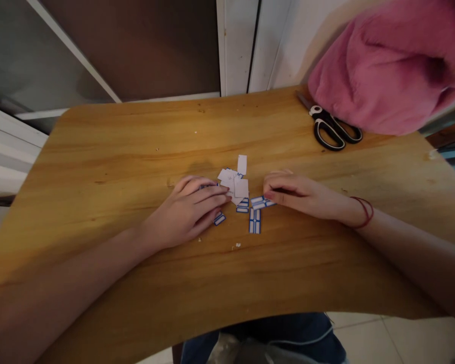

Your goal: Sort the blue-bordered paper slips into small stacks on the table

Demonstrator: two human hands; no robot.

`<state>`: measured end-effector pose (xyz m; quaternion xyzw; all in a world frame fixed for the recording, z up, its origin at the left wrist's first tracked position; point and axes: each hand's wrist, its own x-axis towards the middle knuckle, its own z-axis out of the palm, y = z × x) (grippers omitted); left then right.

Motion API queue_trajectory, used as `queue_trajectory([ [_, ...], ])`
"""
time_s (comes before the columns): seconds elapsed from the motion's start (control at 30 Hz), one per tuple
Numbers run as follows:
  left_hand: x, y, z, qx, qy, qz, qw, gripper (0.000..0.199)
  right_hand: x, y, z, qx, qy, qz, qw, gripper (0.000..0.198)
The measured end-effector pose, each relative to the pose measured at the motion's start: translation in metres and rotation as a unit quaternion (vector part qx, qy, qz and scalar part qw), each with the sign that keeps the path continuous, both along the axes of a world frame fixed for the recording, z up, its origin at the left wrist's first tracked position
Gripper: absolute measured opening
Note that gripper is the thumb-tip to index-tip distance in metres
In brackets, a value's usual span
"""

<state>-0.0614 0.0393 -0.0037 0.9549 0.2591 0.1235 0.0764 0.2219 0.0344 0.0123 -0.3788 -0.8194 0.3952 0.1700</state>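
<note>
My left hand [197, 205] lies flat over the left side of a small pile of white paper pieces [241, 188], its fingers stretched out. Blue-printed edges show from under that hand, and a small blue-and-white piece [219, 218] lies by its fingertips. On the right, my right hand [290, 191] pinches a blue-bordered paper label [261, 202] between thumb and fingers. Just below that label, another blue-and-white label [255, 221] lies on the table. Part of the pile is face down and plain white.
Black-handled scissors [328, 124] lie at the back right of the wooden table [136, 131], blades pointing to the back left. Beside them is a pink plush cloth [367, 71]. Tiny paper scraps [237, 245] lie near the front. Behind the table stands a framed panel door [136, 45].
</note>
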Motion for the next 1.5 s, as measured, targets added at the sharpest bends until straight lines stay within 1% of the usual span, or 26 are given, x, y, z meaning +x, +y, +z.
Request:
queue_trajectory([
  [0.1, 0.0, 0.0, -0.001, 0.0, 0.001, 0.002, 1.0, 0.033, -0.001, 0.002, -0.001, 0.012, -0.025, 0.087, 0.996, 0.03],
  [0.17, 0.0, 0.0, -0.002, 0.003, 0.003, 0.002, 1.0, 0.034, -0.002, 0.003, -0.003, 0.017, -0.038, 0.103, 0.994, 0.03],
  [0.27, 0.002, -0.001, -0.002, 0.007, 0.018, 0.004, 1.0, 0.039, -0.006, 0.002, -0.006, 0.042, -0.041, 0.068, 0.996, 0.031],
  [0.37, 0.004, 0.0, -0.001, -0.003, 0.054, -0.012, 0.998, 0.046, -0.01, -0.002, -0.01, 0.048, -0.02, 0.003, 0.999, 0.032],
  [0.47, 0.005, 0.001, -0.001, -0.02, 0.075, -0.041, 0.996, 0.048, -0.013, -0.004, -0.013, 0.022, 0.018, -0.083, 0.996, 0.025],
  [0.5, 0.004, 0.001, -0.001, -0.023, 0.077, -0.049, 0.996, 0.048, -0.014, -0.004, -0.014, 0.025, 0.028, -0.108, 0.993, 0.022],
  [0.57, 0.005, 0.001, -0.002, -0.028, 0.077, -0.06, 0.995, 0.048, -0.017, -0.004, -0.016, 0.056, 0.029, -0.141, 0.988, 0.019],
  [0.7, 0.006, 0.0, -0.003, -0.037, 0.079, -0.062, 0.994, 0.049, -0.025, -0.002, -0.022, 0.138, -0.022, -0.155, 0.978, 0.021],
  [0.77, 0.007, 0.0, -0.003, -0.039, 0.08, -0.064, 0.994, 0.049, -0.029, -0.001, -0.024, 0.157, -0.039, -0.161, 0.974, 0.02],
  [0.83, 0.007, 0.0, -0.003, -0.038, 0.081, -0.066, 0.994, 0.05, -0.032, 0.0, -0.024, 0.151, -0.043, -0.166, 0.974, 0.015],
  [0.9, 0.008, 0.0, -0.004, -0.035, 0.082, -0.064, 0.994, 0.049, -0.034, 0.001, -0.024, 0.13, -0.043, -0.171, 0.976, 0.01],
  [0.97, 0.008, 0.0, -0.004, -0.031, 0.082, -0.063, 0.994, 0.049, -0.034, 0.0, -0.023, 0.118, -0.044, -0.189, 0.974, 0.008],
  [1.1, 0.008, -0.001, -0.005, -0.02, 0.088, -0.063, 0.994, 0.049, -0.037, -0.002, -0.023, 0.127, -0.056, -0.221, 0.965, 0.011],
  [1.3, 0.009, -0.002, -0.004, -0.015, 0.087, -0.064, 0.994, 0.048, -0.039, -0.001, -0.02, 0.083, -0.056, -0.228, 0.968, 0.009],
  [1.5, 0.009, -0.003, -0.004, -0.01, 0.087, -0.066, 0.994, 0.048, -0.04, -0.002, -0.018, 0.075, -0.023, -0.237, 0.968, 0.007],
])
